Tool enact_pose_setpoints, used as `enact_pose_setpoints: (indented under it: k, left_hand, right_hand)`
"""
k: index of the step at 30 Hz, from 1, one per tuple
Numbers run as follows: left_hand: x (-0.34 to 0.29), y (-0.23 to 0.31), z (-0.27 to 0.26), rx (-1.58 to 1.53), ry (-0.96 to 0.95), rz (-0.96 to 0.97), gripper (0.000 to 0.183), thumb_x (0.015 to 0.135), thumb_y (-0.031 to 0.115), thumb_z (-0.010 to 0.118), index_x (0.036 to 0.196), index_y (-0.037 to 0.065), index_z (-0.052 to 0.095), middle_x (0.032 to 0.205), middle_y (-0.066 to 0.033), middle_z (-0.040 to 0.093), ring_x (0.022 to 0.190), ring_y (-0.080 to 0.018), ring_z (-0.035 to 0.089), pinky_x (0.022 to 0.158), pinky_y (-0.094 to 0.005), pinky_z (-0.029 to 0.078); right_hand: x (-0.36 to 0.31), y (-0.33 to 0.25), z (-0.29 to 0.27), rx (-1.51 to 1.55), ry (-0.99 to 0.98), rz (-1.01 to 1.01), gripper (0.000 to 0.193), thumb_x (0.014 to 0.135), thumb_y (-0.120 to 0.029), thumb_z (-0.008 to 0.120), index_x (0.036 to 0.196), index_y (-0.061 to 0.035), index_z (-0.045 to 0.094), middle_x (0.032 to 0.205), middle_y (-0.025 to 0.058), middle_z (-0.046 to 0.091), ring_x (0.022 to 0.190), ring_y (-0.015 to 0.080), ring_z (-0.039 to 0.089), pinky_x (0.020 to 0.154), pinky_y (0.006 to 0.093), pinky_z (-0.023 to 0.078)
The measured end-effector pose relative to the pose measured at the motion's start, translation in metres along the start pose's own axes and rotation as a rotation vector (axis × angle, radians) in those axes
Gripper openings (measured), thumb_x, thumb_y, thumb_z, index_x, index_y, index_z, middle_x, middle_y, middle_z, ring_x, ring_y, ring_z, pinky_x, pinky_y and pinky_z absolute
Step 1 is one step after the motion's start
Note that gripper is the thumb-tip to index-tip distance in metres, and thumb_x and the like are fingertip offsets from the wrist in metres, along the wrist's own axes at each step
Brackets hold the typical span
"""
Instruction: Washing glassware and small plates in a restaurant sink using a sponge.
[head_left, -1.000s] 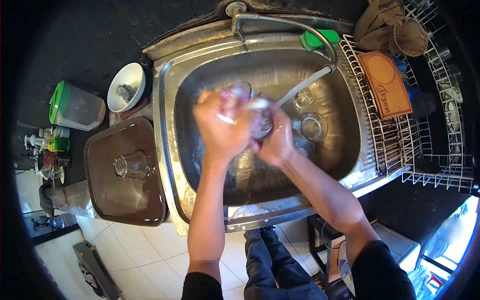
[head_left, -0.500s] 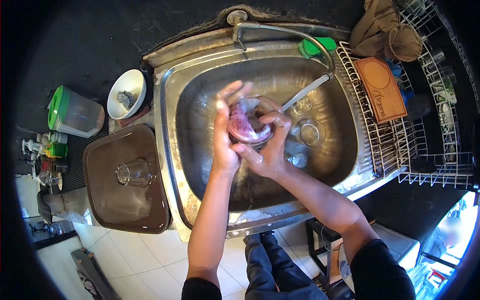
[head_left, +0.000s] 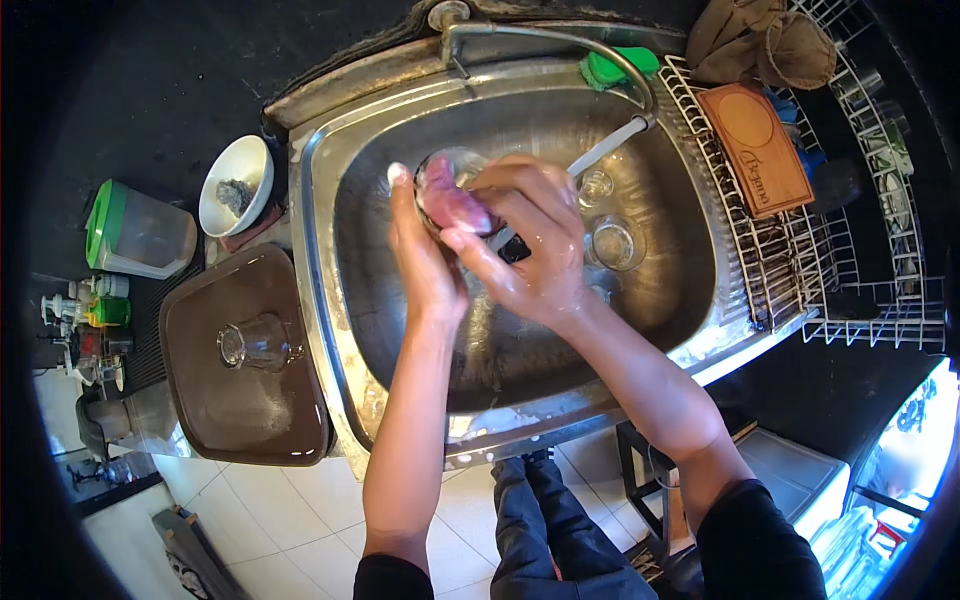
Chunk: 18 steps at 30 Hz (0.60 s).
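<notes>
Over the sink, my left hand (head_left: 427, 262) is closed round a clear glass (head_left: 465, 165), its thumb and fingertips wet with suds. A pink, soapy sponge (head_left: 452, 203) lies against the glass, pinched by the bent fingers of my right hand (head_left: 535, 240). My fingers hide part of both. Water runs from the curved tap (head_left: 570, 40) in a stream (head_left: 605, 147) just beyond my right hand. Down in the steel sink (head_left: 480, 385) stand a glass (head_left: 615, 243) and a smaller one (head_left: 595, 187).
Left of the sink, a brown tray (head_left: 240, 410) carries a glass mug (head_left: 255, 342). Behind it are a white bowl (head_left: 260, 165) with a steel scourer (head_left: 234, 197) and a green-lidded container (head_left: 150, 228). A green brush (head_left: 620, 66) lies behind the sink; a wire rack (head_left: 790, 285) with a wooden board (head_left: 757, 150) stands right.
Both hands have turned with the glass and sponge, and the sponge now shows more fully. My right hand has come over the top with its knuckles up. The whole view has shifted slightly.
</notes>
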<state>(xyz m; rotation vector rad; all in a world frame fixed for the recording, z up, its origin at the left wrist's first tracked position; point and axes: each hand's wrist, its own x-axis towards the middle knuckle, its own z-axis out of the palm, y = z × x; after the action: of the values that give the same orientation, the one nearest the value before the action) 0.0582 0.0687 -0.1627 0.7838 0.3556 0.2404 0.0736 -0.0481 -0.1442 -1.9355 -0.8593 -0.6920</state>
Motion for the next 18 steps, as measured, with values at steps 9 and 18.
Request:
enact_pose_setpoints:
  k: [9, 18]
  left_hand:
    - [-0.007, 0.025, -0.009, 0.508, 0.080, 0.656, 0.020, 0.089, 0.015, 0.056, 0.076, 0.001, 0.053, 0.066, 0.0030, 0.048, 0.064, -0.0043, 0.044, 0.059, -0.0211, 0.035]
    - [-0.021, 0.030, -0.003, 0.698, -0.041, 0.808, 0.024, 0.089, 0.017, 0.056, 0.072, 0.001, 0.051, 0.061, 0.0014, 0.047, 0.057, -0.0046, 0.042, 0.049, -0.0235, 0.033]
  right_hand:
    - [0.019, -0.022, -0.008, 0.550, -0.180, 0.482, 0.021, 0.085, -0.010, 0.060, 0.101, 0.0039, 0.061, 0.092, 0.0181, 0.065, 0.082, 0.0311, 0.062, 0.075, 0.0376, 0.048]
    - [0.011, -0.025, -0.037, 0.475, -0.543, 0.456, 0.019, 0.088, -0.009, 0.054, 0.106, -0.0037, 0.056, 0.089, 0.0180, 0.061, 0.088, 0.0320, 0.061, 0.073, 0.0406, 0.048]
